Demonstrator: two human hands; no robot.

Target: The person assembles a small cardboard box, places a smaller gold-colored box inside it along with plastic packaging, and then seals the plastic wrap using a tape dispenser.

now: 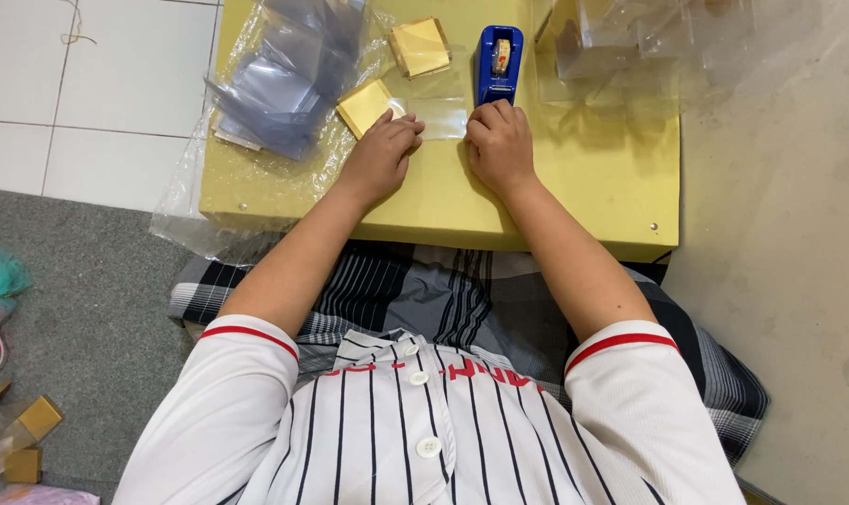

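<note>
- Clear plastic sleeve (440, 119) lies flat on the yellow tabletop (574, 201), between the two hands, just below the blue tape dispenser (498, 64).
- A gold square card (366, 105) sits at the sleeve's left end, partly under the film by the look of it; hard to be sure.
- Handling, as judged: sleeve is very light, thin, limp and slick; it will slide and crease easily. Best pinned flat with fingertips at the edges, not pinched mid-sheet.
- Left hand (379, 154): palm down, fingers curled, tips pressing the sleeve's left edge beside the card.
- Right hand (499, 142): palm down, loosely closed, knuckles up, fingertips on the sleeve's right edge, touching the dispenser's base.
- Both forearms reach straight forward, elbows near the lap.
- A pile of clear bags (289, 75) lies far left.
</note>
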